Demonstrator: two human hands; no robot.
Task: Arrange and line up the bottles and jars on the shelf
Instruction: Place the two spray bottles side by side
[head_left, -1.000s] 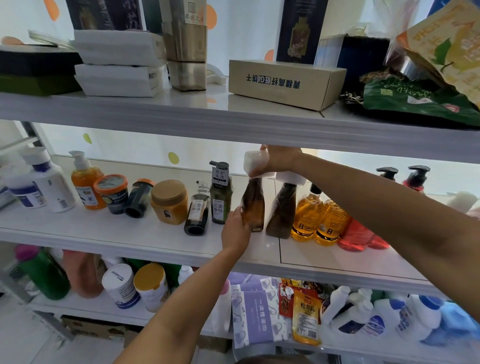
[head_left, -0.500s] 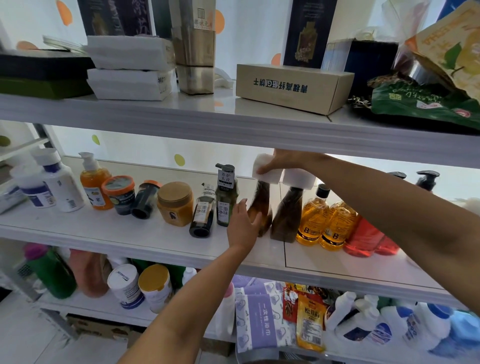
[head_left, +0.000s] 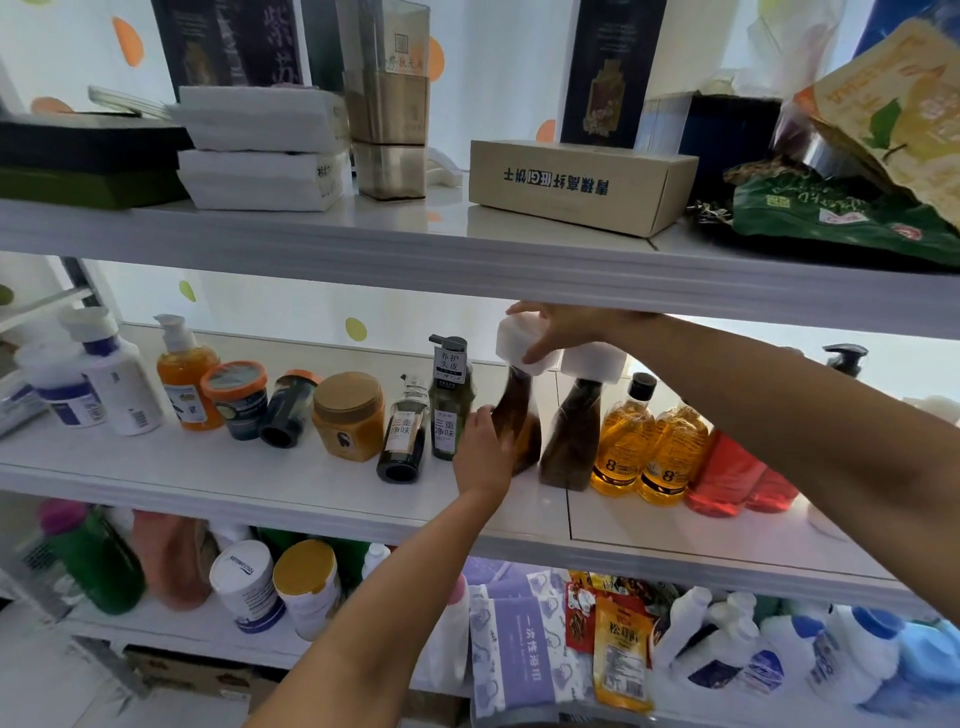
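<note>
The brown bottle (head_left: 522, 410) is sitting mid-way along the white middle shelf (head_left: 260, 483). Its long axis is nearly vertical, with the blocky white cap (head_left: 511, 343) pointing to twelve o'clock and leaning slightly toward eleven. The right hand (head_left: 561, 330) is gripping the bottle by that cap, fingers curled over it. The left hand (head_left: 483, 452) is wrapping around the glossy, flared lower body. A matching bottle (head_left: 571, 441) is standing upright at three o'clock, and a green pump bottle (head_left: 451, 415) is standing at nine o'clock.

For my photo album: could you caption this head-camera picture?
Tilted brown bottle, left hand on its body and right hand on its white cap, beside its upright twin.
</note>
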